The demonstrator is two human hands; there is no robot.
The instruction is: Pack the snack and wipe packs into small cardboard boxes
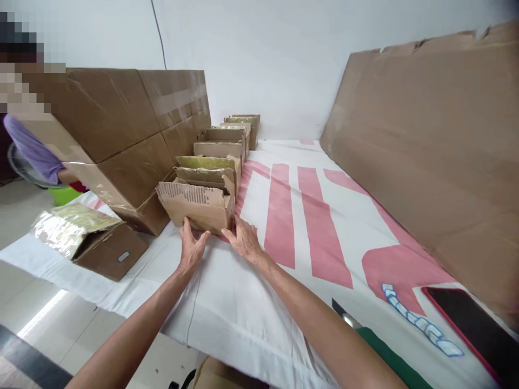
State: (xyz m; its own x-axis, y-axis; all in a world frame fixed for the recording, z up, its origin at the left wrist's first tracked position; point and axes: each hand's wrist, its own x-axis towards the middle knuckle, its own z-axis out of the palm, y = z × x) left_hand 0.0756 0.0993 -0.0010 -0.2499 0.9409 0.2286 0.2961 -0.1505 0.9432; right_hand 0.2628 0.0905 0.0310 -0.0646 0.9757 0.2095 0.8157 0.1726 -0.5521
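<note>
An open-topped cardboard box (194, 208) stands on the cloth-covered table at the near end of a row of similar open boxes (219, 148). My left hand (192, 246) touches the lower front face of this box, thumb and forefinger spread apart. At its lower right corner is my right hand (245, 237), the thumb at the front and the fingers along the side. Some fingers of the left hand are hidden. Left of my hands lies another cardboard box (111, 251), with a shiny yellowish flap and a small label.
Large taped cartons (117, 113) are stacked on the left, and a person's purple sleeve (32, 148) shows behind them. A tall cardboard sheet (430, 146) leans on the right. Near my right forearm are a green-handled knife (385, 351), a label strip (421, 324) and a phone (474, 329).
</note>
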